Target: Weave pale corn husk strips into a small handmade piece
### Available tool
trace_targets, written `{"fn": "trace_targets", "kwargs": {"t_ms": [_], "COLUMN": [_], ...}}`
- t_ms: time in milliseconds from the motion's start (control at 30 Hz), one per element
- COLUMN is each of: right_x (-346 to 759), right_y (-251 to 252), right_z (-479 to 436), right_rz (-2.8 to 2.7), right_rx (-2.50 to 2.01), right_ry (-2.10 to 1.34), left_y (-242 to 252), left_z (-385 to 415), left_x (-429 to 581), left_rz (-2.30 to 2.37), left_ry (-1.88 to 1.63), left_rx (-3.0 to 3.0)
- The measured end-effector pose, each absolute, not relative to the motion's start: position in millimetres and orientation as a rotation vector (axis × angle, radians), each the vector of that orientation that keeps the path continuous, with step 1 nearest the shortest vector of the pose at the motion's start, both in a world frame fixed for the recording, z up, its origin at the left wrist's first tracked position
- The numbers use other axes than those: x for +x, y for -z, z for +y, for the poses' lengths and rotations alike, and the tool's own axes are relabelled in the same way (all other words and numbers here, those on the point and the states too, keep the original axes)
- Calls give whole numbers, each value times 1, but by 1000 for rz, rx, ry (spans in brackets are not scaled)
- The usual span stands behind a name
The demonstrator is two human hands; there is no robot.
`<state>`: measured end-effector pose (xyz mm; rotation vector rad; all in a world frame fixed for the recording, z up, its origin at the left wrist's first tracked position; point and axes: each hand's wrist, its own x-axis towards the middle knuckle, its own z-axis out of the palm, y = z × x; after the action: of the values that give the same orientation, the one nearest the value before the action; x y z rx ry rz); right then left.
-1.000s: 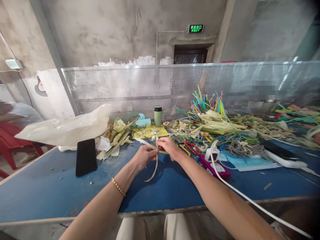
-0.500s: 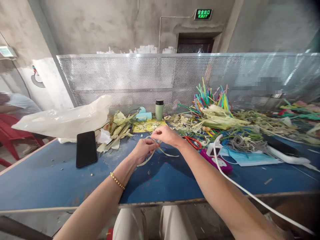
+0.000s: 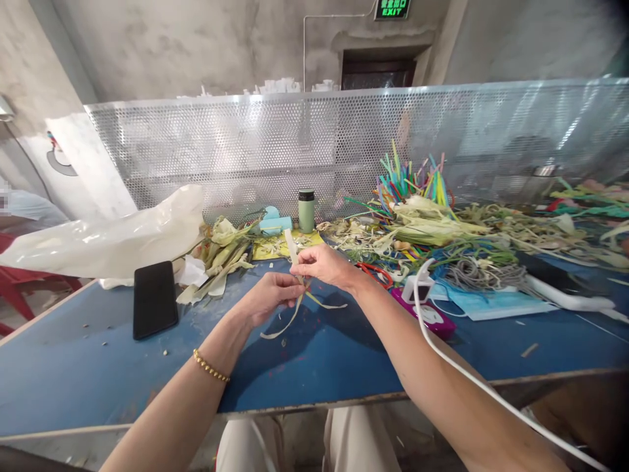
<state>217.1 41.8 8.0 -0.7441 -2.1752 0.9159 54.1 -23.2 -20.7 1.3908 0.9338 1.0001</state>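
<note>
Above the middle of the blue table, my left hand (image 3: 274, 295) and my right hand (image 3: 324, 265) meet, fingertips pinched close together. Between them are pale corn husk strips (image 3: 291, 245); one end stands upright above the fingers, and two thin tails hang below, curving left and right. My left thumb and forefinger close on the strips where they cross. From the right, my right hand grips near the base of the upright end. The exact crossing is partly hidden by the fingers. A yellow sheet (image 3: 265, 250) with husk scraps lies just beyond the hands.
Left are a black phone (image 3: 155, 300), a husk pile (image 3: 228, 242) and a plastic bag (image 3: 108, 239). Behind stands a green bottle (image 3: 306, 213). Right are more husks (image 3: 432, 223), a purple box (image 3: 427, 318) with a charger, a white cable (image 3: 457, 364) and a blue mask (image 3: 506, 305).
A pale strip end now stands upright above my fingers, where before it lay low by the left hand. My hands stay pinched together. The view has shifted slightly.
</note>
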Motion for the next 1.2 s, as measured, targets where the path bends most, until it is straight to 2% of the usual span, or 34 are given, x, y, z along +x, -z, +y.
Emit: {"fn": "trace_targets", "kwargs": {"t_ms": [433, 667, 933, 1200], "right_x": [211, 214, 210, 209], "right_y": [-15, -19, -12, -3], "right_z": [26, 24, 24, 37], "right_rz": [-2217, -2189, -2246, -2246], "right_rx": [-735, -557, -469, -411], "right_ry": [-483, -416, -442, -273], "left_y": [25, 33, 22, 19], "left_z": [-19, -10, -12, -12], "left_x": [60, 55, 51, 46], "left_rz": [1115, 1289, 1141, 969], "left_ry": [-1165, -1251, -1325, -1356], "left_rx": [1508, 1424, 1102, 1061]}}
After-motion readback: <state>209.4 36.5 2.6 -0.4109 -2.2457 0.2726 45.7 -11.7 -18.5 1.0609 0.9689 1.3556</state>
